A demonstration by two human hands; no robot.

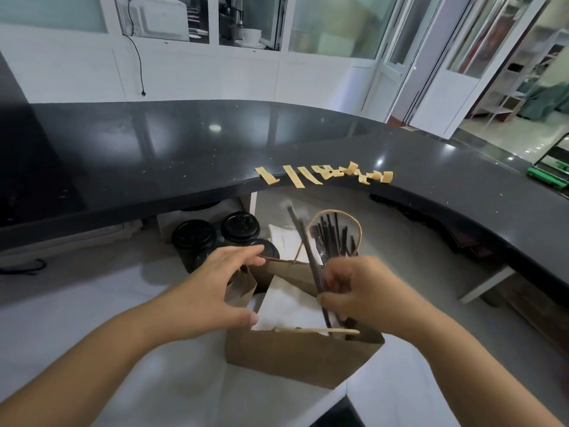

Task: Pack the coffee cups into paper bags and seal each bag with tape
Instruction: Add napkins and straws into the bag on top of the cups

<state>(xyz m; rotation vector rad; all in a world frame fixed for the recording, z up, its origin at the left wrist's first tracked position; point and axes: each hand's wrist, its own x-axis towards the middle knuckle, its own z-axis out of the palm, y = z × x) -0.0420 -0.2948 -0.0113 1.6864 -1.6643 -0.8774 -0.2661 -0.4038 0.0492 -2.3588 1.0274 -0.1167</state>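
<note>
Three lidded coffee cups [212, 238] wait on the white lower table [92, 303] just behind the open paper bag [301, 355]. Her left hand [212, 291] spreads its fingers on the bag's rim, seemingly to hold the mouth wide, while the right hand [354, 294] pinches a dark straw [308, 257] above it. Tape strips [323, 174] line the black table's edge, likely precut for sealing.
</note>
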